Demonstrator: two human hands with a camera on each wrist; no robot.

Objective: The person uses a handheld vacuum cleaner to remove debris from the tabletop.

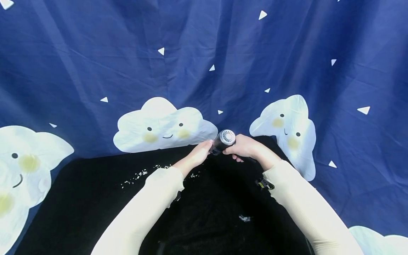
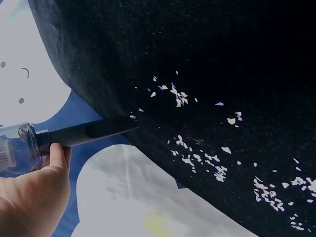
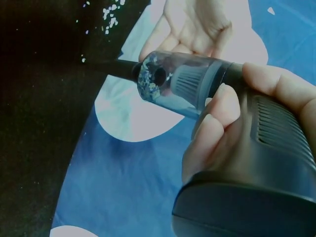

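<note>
Handheld vacuum (image 1: pixel 224 141): we find one unit, held between both hands at the far edge of the black cloth (image 1: pixel 95 198), above the blue cloud-print sheet (image 1: pixel 287 53). Our right hand (image 1: pixel 247 147) has its fingers (image 3: pixel 217 123) wrapped round the dark motor body, thumb over the top. Our left hand (image 1: pixel 198 153) lies against the clear dust cup (image 3: pixel 182 81); the left wrist view shows a fingertip (image 2: pixel 57 155) touching the cup just behind the nozzle, but we cannot tell whether that hand grips or only steadies it. One slanted black nozzle (image 2: pixel 94 132) projects beyond the left fingertips, its mouth at the cloth edge, near but not on the debris. Count: one vacuum, one nozzle, one dust cup already holding some grey debris, two hands, one black cloth, one sheet. White paper scraps (image 2: pixel 207 158) are too many and too small to number; we see several loose clusters beyond the nozzle tip, and one separate white clump (image 1: pixel 245 218) well back toward the wrists. Risks, in our judgement: the nozzle may catch and lift the loose cloth; exhaust air could scatter the light scraps; the isolated clump could be missed; pressure from the left fingers could loosen the cup.
</note>
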